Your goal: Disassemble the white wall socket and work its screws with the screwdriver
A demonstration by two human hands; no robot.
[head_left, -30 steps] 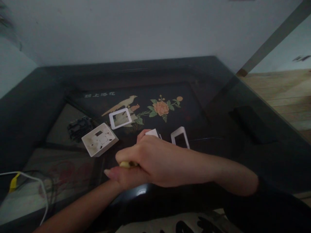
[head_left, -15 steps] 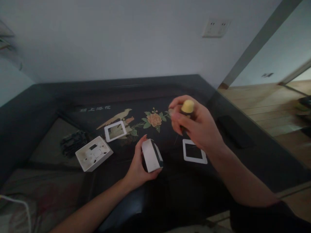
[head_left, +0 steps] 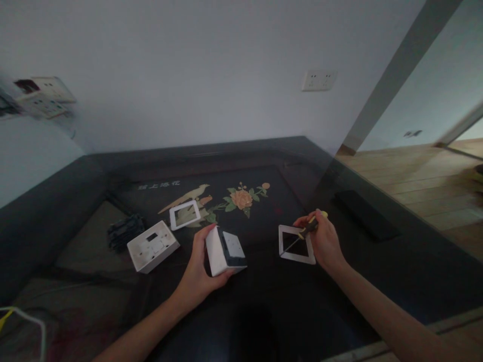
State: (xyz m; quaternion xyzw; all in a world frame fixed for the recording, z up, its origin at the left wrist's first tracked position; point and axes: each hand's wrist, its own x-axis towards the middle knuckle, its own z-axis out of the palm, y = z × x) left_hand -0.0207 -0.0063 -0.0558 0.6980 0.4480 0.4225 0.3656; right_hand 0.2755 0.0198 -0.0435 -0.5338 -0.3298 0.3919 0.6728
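My left hand (head_left: 199,269) is wrapped round a white switch box (head_left: 225,251) with a dark inner frame, holding it on the dark glass table (head_left: 264,296). To the right, my right hand (head_left: 323,239) is closed on a screwdriver (head_left: 306,231) with a yellow and black handle. Its thin shaft points left over a white square frame (head_left: 296,244) lying flat on the table.
Left of my left hand lie an open white back box (head_left: 153,246), a second white frame (head_left: 184,214) and a black part (head_left: 124,230). A dark flat object (head_left: 365,214) rests at the right. A wall socket (head_left: 319,80) is on the wall behind. A white cable (head_left: 26,322) lies at lower left.
My right hand has come off my left hand, lifted the screwdriver, then lowered it to the right over the white frame. The left hand has turned the switch box into view.
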